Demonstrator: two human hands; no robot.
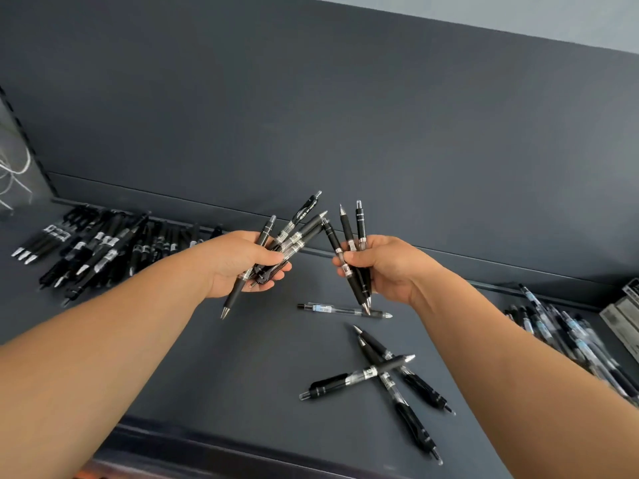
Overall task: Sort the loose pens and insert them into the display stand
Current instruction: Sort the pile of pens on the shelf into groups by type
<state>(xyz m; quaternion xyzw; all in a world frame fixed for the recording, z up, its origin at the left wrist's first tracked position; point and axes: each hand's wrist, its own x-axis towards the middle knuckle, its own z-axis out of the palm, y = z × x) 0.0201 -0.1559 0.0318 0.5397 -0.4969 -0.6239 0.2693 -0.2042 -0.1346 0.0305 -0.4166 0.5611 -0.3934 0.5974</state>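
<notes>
Nearest the viewer, below and in front of the right hand, three black click pens are lying crossed over one another on the dark grey surface. One is running left to right on top of two longer ones that are slanting away toward the lower right.

A little farther on, a single clear-barrelled pen is lying flat on the surface. It is sitting between the hands and just under them, with its tip pointing toward the right hand's side.

Above it, both hands are hovering off the surface, close together but not touching. The left hand is curling its fingers and thumb around a fanned bundle of black pens. Most of these are sticking up and to the right, while one tip is poking out downward below the palm. The right hand is gripping three black pens, holding them nearly upright with their lower ends hanging just over the clear-barrelled pen.

Farther back, well to the left of the left hand, a large heap of black pens is lying against the back ledge. Out beyond the right forearm, a second heap of clear-bodied pens is lying beside a grey boxlike object that is being cut off by the frame edge. A dark wall is rising behind everything.
</notes>
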